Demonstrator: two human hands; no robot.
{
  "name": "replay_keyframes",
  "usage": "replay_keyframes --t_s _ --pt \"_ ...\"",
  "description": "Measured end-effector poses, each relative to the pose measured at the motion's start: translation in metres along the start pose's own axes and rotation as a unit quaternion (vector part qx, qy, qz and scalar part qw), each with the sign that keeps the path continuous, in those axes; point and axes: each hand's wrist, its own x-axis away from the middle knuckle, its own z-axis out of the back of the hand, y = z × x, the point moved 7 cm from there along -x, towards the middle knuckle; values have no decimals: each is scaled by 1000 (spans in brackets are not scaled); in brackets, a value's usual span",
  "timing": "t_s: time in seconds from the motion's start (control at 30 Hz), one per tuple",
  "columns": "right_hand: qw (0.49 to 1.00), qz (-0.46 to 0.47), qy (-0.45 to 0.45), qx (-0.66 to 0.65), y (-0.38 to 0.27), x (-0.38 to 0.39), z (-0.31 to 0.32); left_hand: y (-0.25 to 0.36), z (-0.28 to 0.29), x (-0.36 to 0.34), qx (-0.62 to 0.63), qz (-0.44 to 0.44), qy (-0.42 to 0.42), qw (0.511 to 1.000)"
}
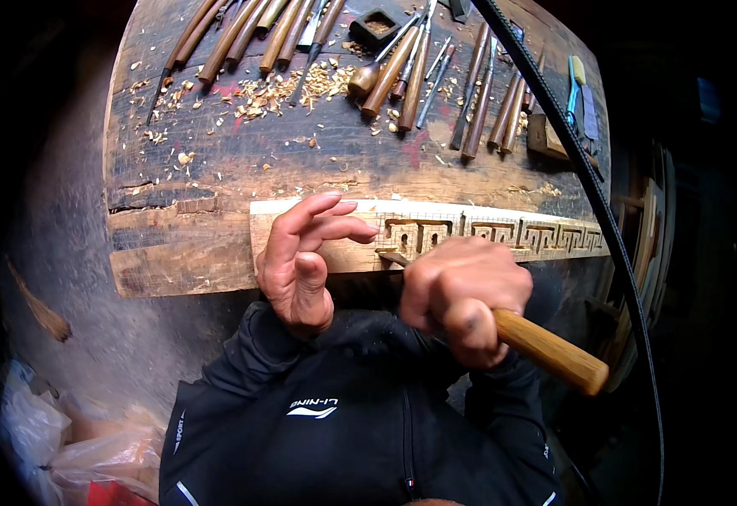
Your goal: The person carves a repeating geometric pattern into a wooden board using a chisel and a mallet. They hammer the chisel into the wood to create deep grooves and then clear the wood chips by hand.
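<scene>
A long pale wooden board (353,256) lies along the near edge of the workbench, with a pencilled grid and a carved angular pattern running along its right part. My right hand (468,291) is closed round a chisel, whose wooden handle (551,350) sticks out toward the lower right. The chisel's metal blade (393,255) points left and meets the board at the left end of the carving. My left hand (305,257) hovers over the plain left part of the board, fingers spread and slightly curled, with nothing in it.
Several wooden-handled carving tools (392,76) lie across the back of the dark, worn workbench (284,160). Wood shavings (301,91) are scattered among them. A small dark square box (374,28) stands there too. A black cable (587,177) crosses the right side. Plastic bags (99,447) lie at lower left.
</scene>
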Motion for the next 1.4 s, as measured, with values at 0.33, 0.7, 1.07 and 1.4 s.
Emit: replay_keyframes --t_s 0.33,0.7,1.07,1.4 --pt "986 114 -43 115 1 12 -15 -2 -2 2 19 17 19 999" --pt "924 170 342 21 -44 84 64 36 -48 19 -257 -317 -164 898" --pt "946 304 73 85 -36 101 6 28 -85 29 -266 -340 -262 863" --pt "953 269 -6 142 -26 106 -14 23 -80 32 -281 -362 -264 849"
